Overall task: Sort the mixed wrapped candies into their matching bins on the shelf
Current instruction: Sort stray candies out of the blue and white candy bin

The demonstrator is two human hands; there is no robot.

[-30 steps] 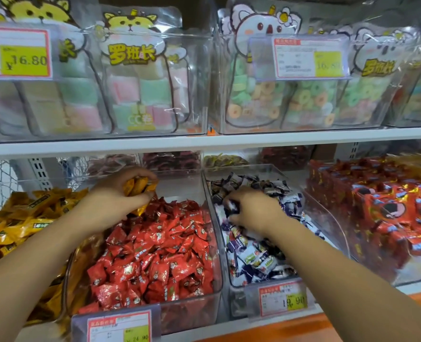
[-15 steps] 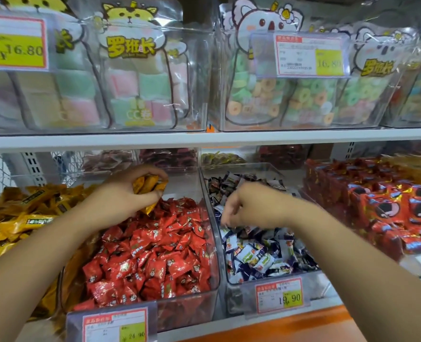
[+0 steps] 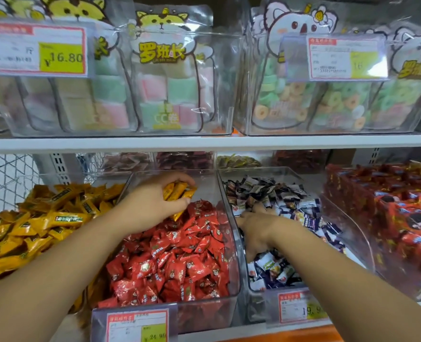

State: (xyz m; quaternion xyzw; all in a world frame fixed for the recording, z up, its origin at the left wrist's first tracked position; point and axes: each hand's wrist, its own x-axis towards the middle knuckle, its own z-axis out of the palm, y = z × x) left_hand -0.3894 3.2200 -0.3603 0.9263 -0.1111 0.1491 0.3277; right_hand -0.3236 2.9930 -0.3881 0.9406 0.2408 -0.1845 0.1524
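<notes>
our left grip [image 3: 152, 206] clutches orange foil-wrapped candies [image 3: 177, 190]; we'd release them low over the matching orange heap [image 3: 44, 218]; right grip [image 3: 256, 225]: cannot tell

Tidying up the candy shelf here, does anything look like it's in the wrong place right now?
Yes. The left hand grips a few yellow candies over the red candy bin, where they don't match; they look like the yellow pile to its left. Nothing looks spilled or damaged.
</notes>
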